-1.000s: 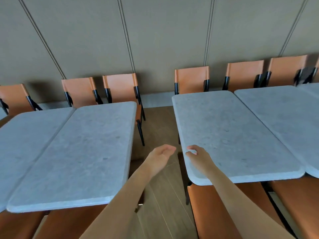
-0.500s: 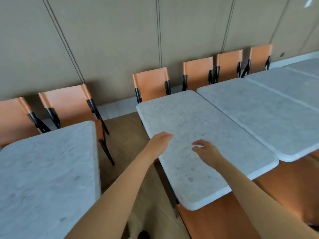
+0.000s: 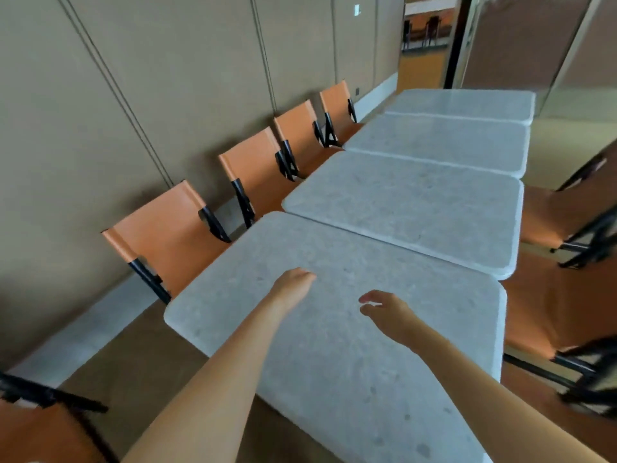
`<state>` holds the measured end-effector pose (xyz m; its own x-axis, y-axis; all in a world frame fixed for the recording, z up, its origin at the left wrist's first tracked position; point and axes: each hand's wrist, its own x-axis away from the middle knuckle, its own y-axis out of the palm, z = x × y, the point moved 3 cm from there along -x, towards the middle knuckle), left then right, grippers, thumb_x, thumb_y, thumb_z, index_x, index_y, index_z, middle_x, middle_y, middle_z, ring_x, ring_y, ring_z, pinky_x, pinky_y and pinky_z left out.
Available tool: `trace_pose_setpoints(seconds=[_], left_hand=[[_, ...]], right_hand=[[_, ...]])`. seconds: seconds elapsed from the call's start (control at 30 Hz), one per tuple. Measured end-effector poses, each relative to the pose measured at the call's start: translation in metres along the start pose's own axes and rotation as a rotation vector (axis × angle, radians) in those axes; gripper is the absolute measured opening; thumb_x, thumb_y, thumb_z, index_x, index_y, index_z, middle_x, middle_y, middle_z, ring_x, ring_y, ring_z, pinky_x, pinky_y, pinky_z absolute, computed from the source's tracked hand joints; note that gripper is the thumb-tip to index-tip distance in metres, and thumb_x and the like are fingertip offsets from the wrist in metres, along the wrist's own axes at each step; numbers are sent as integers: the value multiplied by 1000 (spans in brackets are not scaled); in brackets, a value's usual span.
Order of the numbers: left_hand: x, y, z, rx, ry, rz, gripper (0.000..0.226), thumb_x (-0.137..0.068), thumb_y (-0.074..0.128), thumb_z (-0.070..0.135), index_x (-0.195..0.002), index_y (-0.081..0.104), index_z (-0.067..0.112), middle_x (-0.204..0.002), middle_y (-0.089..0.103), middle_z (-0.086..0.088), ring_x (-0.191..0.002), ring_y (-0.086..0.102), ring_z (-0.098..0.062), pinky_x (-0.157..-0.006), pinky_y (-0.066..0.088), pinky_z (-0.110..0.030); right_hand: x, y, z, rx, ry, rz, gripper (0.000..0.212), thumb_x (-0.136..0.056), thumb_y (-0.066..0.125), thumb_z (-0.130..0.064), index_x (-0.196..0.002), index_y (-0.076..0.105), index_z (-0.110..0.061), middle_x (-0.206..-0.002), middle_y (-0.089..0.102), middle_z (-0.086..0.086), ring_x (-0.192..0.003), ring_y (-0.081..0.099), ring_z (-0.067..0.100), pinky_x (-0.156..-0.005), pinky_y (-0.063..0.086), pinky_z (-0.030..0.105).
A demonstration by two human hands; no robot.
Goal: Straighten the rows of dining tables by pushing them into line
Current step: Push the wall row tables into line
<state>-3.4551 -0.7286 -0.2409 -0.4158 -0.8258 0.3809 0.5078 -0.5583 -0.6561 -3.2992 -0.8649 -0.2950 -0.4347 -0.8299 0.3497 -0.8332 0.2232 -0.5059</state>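
Running away toward a doorway, a row of four grey stone-topped benches stands end to end along a tan panelled wall (image 3: 167, 78). The nearest bench (image 3: 350, 362) sits skewed, its far right corner jutting past the second bench (image 3: 417, 208). Orange chairs (image 3: 167, 235) line the wall side; more stand at right. Both hands reach over the nearest bench: the left hand (image 3: 293, 284) and right hand (image 3: 384, 310) hold nothing, fingers loosely curled; contact with the top is unclear.
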Motion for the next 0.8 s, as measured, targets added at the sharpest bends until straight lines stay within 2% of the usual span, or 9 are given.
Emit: trace_pose_setpoints(seconds=[0.07, 0.13, 0.23, 0.3, 0.4, 0.53, 0.63, 0.7, 0.8], left_hand=[[-29, -5, -3, -26, 0, -31, 29, -102, 46, 21, -103, 65, -1, -120, 62, -25, -116, 58, -33, -96, 43, -38], [-51, 4, -3, -41, 11, -110, 22, -103, 45, 22, -99, 61, 8, -114, 60, -21, -108, 57, -28, -95, 44, -38], [-82, 26, -1, -16, 0, -226, 22, -103, 47, 25, -109, 63, 11, -118, 58, -12, -109, 56, -25, -86, 40, -34], [-98, 39, 3, -26, -6, -301, 24, -103, 48, 27, -115, 63, 13, -120, 58, -7, -111, 56, -23, -86, 38, -32], [-120, 53, 5, -71, 1, -350, 22, -103, 48, 26, -114, 64, 15, -115, 56, -4, -105, 52, -19, -85, 38, -30], [-158, 58, 1, -154, 32, -337, 11, -103, 49, 23, -105, 60, 22, -110, 58, -2, -101, 51, -17, -82, 39, -28], [-189, 54, -1, -134, 38, -366, 24, -101, 54, 24, -122, 64, 20, -128, 63, -1, -116, 57, -19, -101, 43, -30], [-213, 42, 0, -135, 69, -353, 36, -99, 57, 23, -135, 60, 17, -140, 59, -6, -128, 55, -21, -104, 40, -28], [-257, 13, -8, -186, 147, -323, 41, -99, 56, 24, -140, 56, 17, -150, 47, -8, -138, 45, -22, -109, 34, -28]], right_hand=[[-15, 0, 2, -8, 42, 33, 24, -99, 61, -17, -122, 69, -15, -118, 65, 3, -116, 60, 19, -84, 37, 19], [-24, -3, 14, -3, 103, 63, 24, -99, 62, -18, -122, 68, -15, -116, 64, -1, -115, 61, 20, -86, 37, 20], [-35, -11, 50, -32, 235, 126, 19, -97, 64, -18, -115, 69, -19, -124, 68, 4, -115, 64, 23, -88, 40, 24], [-40, -16, 72, -59, 311, 174, 13, -97, 64, -18, -109, 68, -23, -125, 68, 9, -113, 64, 25, -88, 44, 27], [-58, -25, 91, -53, 400, 218, 24, -98, 62, -21, -121, 68, -16, -128, 65, 12, -117, 62, 28, -85, 41, 26], [-95, -20, 84, -63, 404, 252, 35, -99, 59, -23, -133, 60, -14, -136, 56, 16, -122, 58, 28, -94, 41, 28], [-122, -10, 63, -73, 395, 270, 39, -100, 57, -23, -138, 55, -15, -144, 46, 14, -120, 58, 28, -89, 39, 24], [-143, -1, 45, -74, 375, 293, 42, -99, 57, -23, -140, 53, -15, -148, 44, 14, -127, 53, 29, -100, 38, 27], [-184, 21, 12, -60, 354, 330, 47, -98, 58, -23, -143, 50, -14, -150, 40, 15, -139, 40, 33, -112, 34, 36]])
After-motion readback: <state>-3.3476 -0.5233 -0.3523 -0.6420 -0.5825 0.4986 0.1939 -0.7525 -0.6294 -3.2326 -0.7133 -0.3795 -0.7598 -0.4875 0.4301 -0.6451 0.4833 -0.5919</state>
